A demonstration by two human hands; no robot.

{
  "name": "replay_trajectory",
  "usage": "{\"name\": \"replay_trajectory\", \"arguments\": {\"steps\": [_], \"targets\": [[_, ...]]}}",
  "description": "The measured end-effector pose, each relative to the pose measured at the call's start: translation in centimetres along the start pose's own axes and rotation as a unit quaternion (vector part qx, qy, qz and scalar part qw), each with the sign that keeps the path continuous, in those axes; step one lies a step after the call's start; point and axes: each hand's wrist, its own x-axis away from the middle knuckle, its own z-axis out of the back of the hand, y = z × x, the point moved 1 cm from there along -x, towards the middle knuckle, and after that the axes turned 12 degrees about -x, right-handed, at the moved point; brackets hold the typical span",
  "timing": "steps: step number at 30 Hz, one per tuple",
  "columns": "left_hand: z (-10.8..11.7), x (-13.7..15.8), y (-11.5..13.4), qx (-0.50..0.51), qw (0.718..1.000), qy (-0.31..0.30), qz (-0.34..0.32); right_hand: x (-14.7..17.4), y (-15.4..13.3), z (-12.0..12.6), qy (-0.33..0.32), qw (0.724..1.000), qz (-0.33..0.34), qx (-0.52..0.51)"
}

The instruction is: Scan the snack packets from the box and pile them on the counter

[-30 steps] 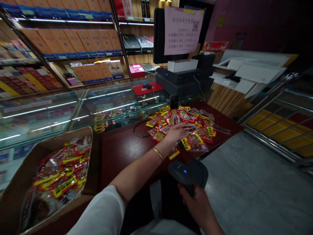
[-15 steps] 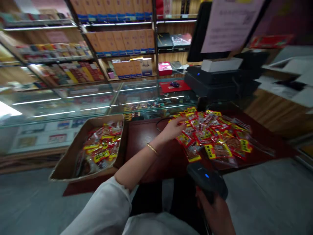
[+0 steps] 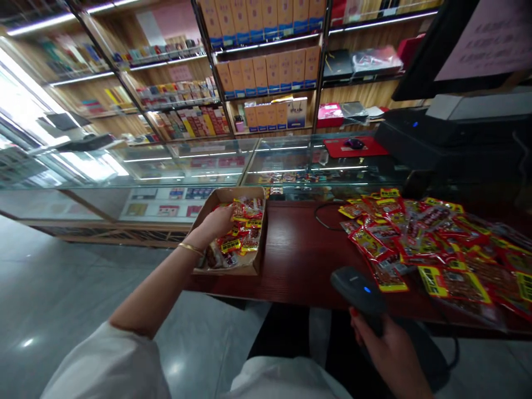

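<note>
Head | left hand (image 3: 219,221) was in the cardboard box (image 3: 248,270) on the counter (image 3: 297,238), at the packets (image 3: 251,224); could not tell its grip | right hand (image 3: 393,349) grip wrapped round the scanner (image 3: 356,288), near the packet pile (image 3: 386,230)

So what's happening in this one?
A person's left hand is down among red-and-yellow packets in a cardboard box; whether it grips one is unclear. The right hand holds a dark scanner with a blue light. More packets lie in a loose pile on the dark red tabletop, right of the box.
</note>
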Motion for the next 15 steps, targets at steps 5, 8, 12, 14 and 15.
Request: {"name": "replay_trajectory", "arguments": {"steps": [5,8,12,14,15], "targets": [[-0.4,-3.1,1.0,-0.101,0.991,-0.040,-0.074,0.8,-1.1,-0.9,-0.022,0.997,0.074,0.018],[0.3,-3.1,1.3,-0.129,0.989,-0.054,-0.058,1.5,-1.1,-0.7,-0.020,0.996,0.085,0.031],[2.6,-0.3,1.6,-0.082,0.996,0.021,-0.034,2.5,-0.3,0.0,-0.004,0.996,0.087,0.038],[4.1,2.0,2.1,-0.002,0.994,0.099,0.035,3.0,0.3,0.3,-0.001,0.996,0.081,0.031],[4.7,3.3,2.7,0.061,0.985,0.145,0.075,3.3,0.6,0.5,-0.001,0.997,0.076,0.026]]}}
